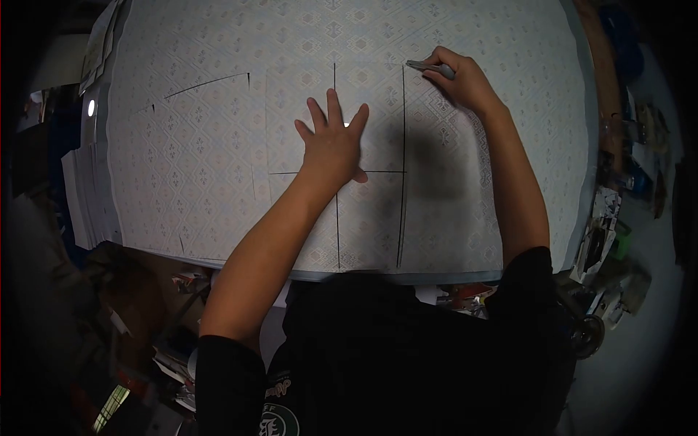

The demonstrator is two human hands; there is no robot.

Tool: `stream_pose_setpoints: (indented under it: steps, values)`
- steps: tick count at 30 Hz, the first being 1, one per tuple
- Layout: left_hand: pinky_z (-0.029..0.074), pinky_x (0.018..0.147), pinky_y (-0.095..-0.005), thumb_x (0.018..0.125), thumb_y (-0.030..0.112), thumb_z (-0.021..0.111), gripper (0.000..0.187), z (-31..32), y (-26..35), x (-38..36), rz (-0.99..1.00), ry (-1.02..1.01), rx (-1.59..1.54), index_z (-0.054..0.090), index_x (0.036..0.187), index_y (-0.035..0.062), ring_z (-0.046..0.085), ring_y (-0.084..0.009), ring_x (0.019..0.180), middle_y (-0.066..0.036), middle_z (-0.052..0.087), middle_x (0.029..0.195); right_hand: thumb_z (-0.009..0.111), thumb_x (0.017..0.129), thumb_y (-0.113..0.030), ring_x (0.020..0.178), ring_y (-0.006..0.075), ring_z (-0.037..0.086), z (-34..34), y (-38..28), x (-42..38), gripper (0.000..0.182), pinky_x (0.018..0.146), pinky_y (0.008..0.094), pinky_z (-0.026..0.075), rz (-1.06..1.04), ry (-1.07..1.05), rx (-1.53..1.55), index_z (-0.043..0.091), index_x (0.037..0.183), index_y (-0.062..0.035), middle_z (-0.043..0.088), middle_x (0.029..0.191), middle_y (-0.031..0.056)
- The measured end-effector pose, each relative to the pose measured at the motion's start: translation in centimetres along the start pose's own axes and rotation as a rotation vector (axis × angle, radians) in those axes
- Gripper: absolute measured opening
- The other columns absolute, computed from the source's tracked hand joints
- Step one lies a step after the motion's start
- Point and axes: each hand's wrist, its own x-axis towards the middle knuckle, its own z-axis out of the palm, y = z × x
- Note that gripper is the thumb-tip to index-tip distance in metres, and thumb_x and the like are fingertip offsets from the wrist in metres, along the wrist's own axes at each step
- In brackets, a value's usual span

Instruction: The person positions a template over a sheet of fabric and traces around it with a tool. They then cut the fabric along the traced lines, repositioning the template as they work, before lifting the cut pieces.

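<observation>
Pale, diamond-patterned flat sheet (196,152) lies beneath; left hand (332,149) presses flat, fingers splayed, seemingly steadying it; right hand (463,81) pinches a slim grey pen-like tool (417,65) near a ruled black line (403,123), likely for control.

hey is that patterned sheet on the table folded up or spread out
Spread out: the sheet lies broad and flat across the table, with the left hand splayed on it.

Pale patterned fabric (196,145) shows diamond motifs and black lines (403,123); the shirt (407,349) is black.
</observation>
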Motion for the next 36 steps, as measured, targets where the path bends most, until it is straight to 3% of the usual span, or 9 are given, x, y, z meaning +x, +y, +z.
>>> stream_pose_setpoints:
  steps: [4, 6, 12, 22, 28, 32, 34, 35, 36]
  values:
    - [0.037, 0.103, -0.0798, 0.051, 0.034, 0.102, 0.126, -0.4, 0.0, 0.1, -0.01, -0.051, -0.068, 0.036, 0.158, 0.0224, 0.014, -0.0672, 0.146, -0.036, 0.01, 0.165, 0.074, 0.095, -0.013, 0.089, 0.0167, 0.068, -1.6, 0.8, 2.2, 0.012, 0.083, 0.0335, 0.053, -0.081, -0.148, -0.034, 0.068, 0.103, -0.0074, 0.075, 0.097, 0.0038]
    - [0.039, 0.102, -0.0793, 0.051, 0.034, 0.102, 0.126, -0.6, 0.0, 0.2, -0.014, -0.065, -0.08, 0.036, 0.158, 0.0219, 0.014, -0.0671, 0.146, -0.036, 0.01, 0.165, 0.074, 0.094, -0.013, 0.082, 0.0213, 0.066, -2.0, 0.8, 3.1, 0.014, 0.076, 0.0381, 0.051, -0.191, -0.195, -0.048, 0.063, 0.1, -0.0084, 0.072, 0.089, 0.0053]
    - [0.044, 0.101, -0.0759, 0.052, 0.035, 0.101, 0.127, -0.7, -0.2, 0.2, -0.006, -0.073, -0.058, 0.035, 0.159, 0.0225, 0.017, -0.0666, 0.146, -0.037, 0.011, 0.165, 0.075, 0.092, -0.012, 0.084, 0.0173, 0.067, -1.5, -0.2, 6.2, 0.016, 0.08, 0.0345, 0.052, -0.273, -0.334, -0.046, 0.062, 0.098, -0.0064, 0.071, 0.089, 0.0037]
    - [0.04, 0.104, -0.0761, 0.052, 0.043, 0.099, 0.128, -0.5, -0.7, 0.4, 0.006, -0.093, -0.05, 0.034, 0.161, 0.0262, 0.013, -0.063, 0.149, -0.031, 0.012, 0.167, 0.074, 0.094, -0.014, 0.086, 0.0281, 0.069, 11.3, -10.9, 16.9, 0.019, 0.076, 0.04, 0.051, -0.606, -0.316, 0.012, 0.06, 0.103, -0.0064, 0.073, 0.095, 0.0089]
    - [0.038, 0.104, -0.0778, 0.054, 0.046, 0.098, 0.129, 0.2, -1.1, 0.2, 0.031, -0.06, -0.061, 0.031, 0.163, 0.0256, 0.011, -0.0643, 0.148, -0.03, 0.007, 0.168, 0.075, 0.091, -0.014, 0.087, 0.0345, 0.069, 13.7, -11.7, 16.7, 0.021, 0.076, 0.0426, 0.052, -0.579, -0.257, 0.095, 0.061, 0.104, -0.0065, 0.073, 0.095, 0.013]
    - [0.037, 0.108, -0.0742, 0.056, 0.048, 0.097, 0.127, 1.0, -1.5, -0.7, 0.049, -0.016, -0.07, 0.032, 0.162, 0.0228, 0.014, -0.0623, 0.149, -0.031, 0.011, 0.167, 0.075, 0.093, -0.017, 0.091, 0.0277, 0.069, 14.6, -10.5, 14.7, 0.021, 0.08, 0.0389, 0.053, -0.412, -0.123, 0.236, 0.064, 0.109, -0.0073, 0.074, 0.1, 0.011]
    - [0.044, 0.107, -0.0606, 0.063, 0.045, 0.094, 0.108, 2.6, -2.0, -1.4, 0.122, 0.246, -0.062, 0.044, 0.152, 0.0109, 0.035, -0.0534, 0.142, -0.03, 0.035, 0.155, 0.075, 0.094, -0.017, 0.092, 0.0223, 0.068, 13.7, -10.2, 12.1, 0.022, 0.084, 0.0354, 0.052, -0.287, 0.054, 0.309, 0.065, 0.11, -0.0064, 0.074, 0.101, 0.0089]
    - [0.044, 0.107, -0.0606, 0.063, 0.045, 0.094, 0.108, 2.7, -2.0, -2.1, 0.128, 0.263, -0.06, 0.044, 0.152, 0.0109, 0.035, -0.0534, 0.142, -0.03, 0.035, 0.155, 0.076, 0.095, -0.017, 0.092, 0.0197, 0.067, 12.8, -9.8, 10.1, 0.022, 0.085, 0.0336, 0.052, -0.257, 0.145, 0.307, 0.065, 0.109, -0.0053, 0.074, 0.101, 0.0076]
    - [0.047, 0.102, -0.0538, 0.067, 0.04, 0.092, 0.091, 2.8, -1.7, -3.0, 0.12, 0.225, -0.147, 0.051, 0.141, 0.0067, 0.044, -0.0466, 0.132, -0.026, 0.045, 0.141, 0.076, 0.094, -0.017, 0.092, 0.0185, 0.066, 11.3, -9.9, 7.6, 0.022, 0.087, 0.0325, 0.052, -0.164, 0.16, 0.326, 0.065, 0.109, -0.0042, 0.073, 0.1, 0.0071]
